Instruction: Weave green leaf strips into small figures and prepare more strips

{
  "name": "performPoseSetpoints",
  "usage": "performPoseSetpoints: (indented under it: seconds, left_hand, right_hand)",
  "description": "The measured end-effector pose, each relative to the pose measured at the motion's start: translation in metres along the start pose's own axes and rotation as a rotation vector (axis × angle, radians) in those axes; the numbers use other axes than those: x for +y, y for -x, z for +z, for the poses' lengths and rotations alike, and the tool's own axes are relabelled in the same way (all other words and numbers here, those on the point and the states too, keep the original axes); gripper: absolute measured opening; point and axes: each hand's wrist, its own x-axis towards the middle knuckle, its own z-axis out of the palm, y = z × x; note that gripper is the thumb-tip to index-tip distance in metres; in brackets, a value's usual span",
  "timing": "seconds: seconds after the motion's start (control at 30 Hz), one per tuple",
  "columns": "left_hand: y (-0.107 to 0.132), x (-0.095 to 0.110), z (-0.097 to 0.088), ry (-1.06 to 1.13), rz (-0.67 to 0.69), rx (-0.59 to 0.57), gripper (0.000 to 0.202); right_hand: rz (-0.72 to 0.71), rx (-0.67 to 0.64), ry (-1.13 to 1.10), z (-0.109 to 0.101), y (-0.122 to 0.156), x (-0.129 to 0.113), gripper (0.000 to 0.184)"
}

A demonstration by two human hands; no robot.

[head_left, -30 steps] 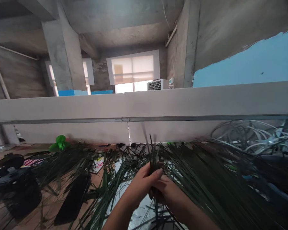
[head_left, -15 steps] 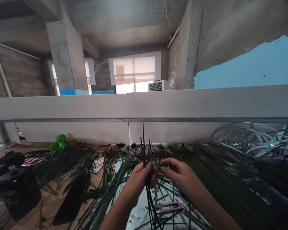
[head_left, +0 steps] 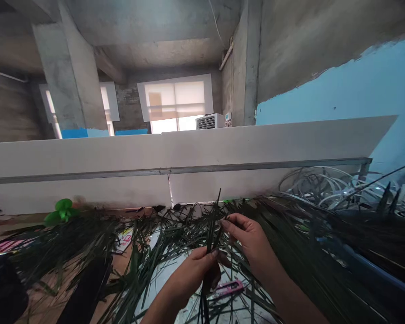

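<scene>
A small bundle of dark green leaf strips stands upright in my left hand, pinched between thumb and fingers. Its lower ends hang below the hand, over the white work surface. Just above and to the right, my right hand is closed, thumb against forefinger, on a strip at the bundle's side. Exactly where that strip joins the others is hard to make out. Under the hands lies a pink utility knife among scattered strips.
Loose green strips cover much of the table. A thick pile of long leaves lies to the right, with coiled white strapping behind it. On the left are a green plastic object and a black container. A white partition stands behind.
The view has turned to the right. My left hand has lowered along the bundle, which tilts more to the right, and my right hand has come onto a strip beside it.
</scene>
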Motion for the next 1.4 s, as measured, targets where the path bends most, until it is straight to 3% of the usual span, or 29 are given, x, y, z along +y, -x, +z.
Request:
performPoseSetpoints:
  seconds: [0.23, 0.43, 0.63, 0.87, 1.1, 1.4]
  left_hand:
    - [-0.006, -0.010, -0.004, -0.061, -0.070, -0.115, 0.050]
    - [-0.006, -0.013, -0.004, -0.096, -0.094, -0.136, 0.041]
    - [-0.006, -0.015, -0.004, -0.093, -0.088, -0.150, 0.046]
    - [-0.002, -0.009, -0.003, -0.019, -0.046, -0.136, 0.063]
    - [-0.001, -0.006, -0.004, -0.029, 0.013, -0.146, 0.060]
    - [-0.002, -0.005, -0.004, -0.071, -0.005, -0.151, 0.059]
  right_hand:
    - [-0.030, 0.133, -0.051, -0.010, -0.004, -0.003, 0.037]
    - [-0.052, 0.179, -0.129, -0.015, -0.013, -0.001, 0.037]
    - [-0.026, 0.144, -0.167, -0.016, -0.010, -0.003, 0.038]
    - [-0.015, 0.036, -0.029, -0.007, -0.001, -0.012, 0.033]
    - [0.103, -0.080, -0.021, 0.001, 0.002, -0.002, 0.036]
    - [0.096, -0.095, 0.036, 0.002, 0.005, -0.002, 0.040]
